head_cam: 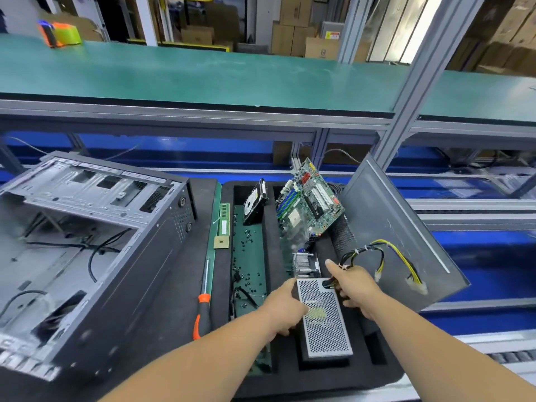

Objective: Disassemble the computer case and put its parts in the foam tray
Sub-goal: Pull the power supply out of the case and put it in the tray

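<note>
The opened grey computer case lies on its side at the left. To its right lies the black foam tray. A silver perforated power supply stands in a slot of the tray. My left hand grips its left side. My right hand holds its cable bundle at the top right, index finger pointing up. In the tray stand a motherboard, a hard drive, a heatsink and a RAM stick, with a CPU chip below it.
An orange-handled screwdriver lies on the foam between case and tray. Several loose screws are scattered on the green strip inside the tray. The grey side panel leans at the tray's right edge. A green conveyor shelf runs behind.
</note>
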